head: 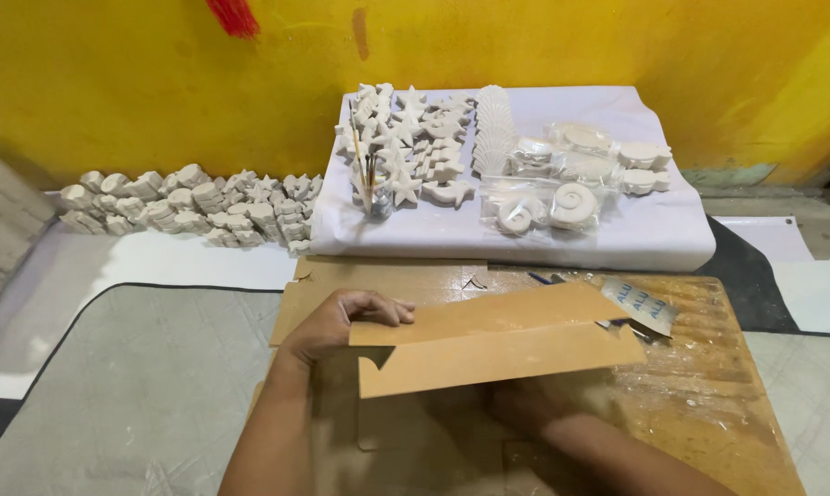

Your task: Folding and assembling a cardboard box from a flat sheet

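The left hand (337,321) has its grip closed on the upper left edge of a folded brown cardboard piece (497,344), fingers curled over the top, forearm angled up from below. The right hand (534,404) sits under the cardboard, its grip hidden. The cardboard hovers just above the wooden tabletop (709,386), white plaster figures (415,147) beyond

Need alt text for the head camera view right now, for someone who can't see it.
Two hands, left hand on top and right hand underneath, hold a folded brown cardboard piece over a wooden board. Beyond, white plaster starfish and shell casts lie on a white cloth against a yellow wall.
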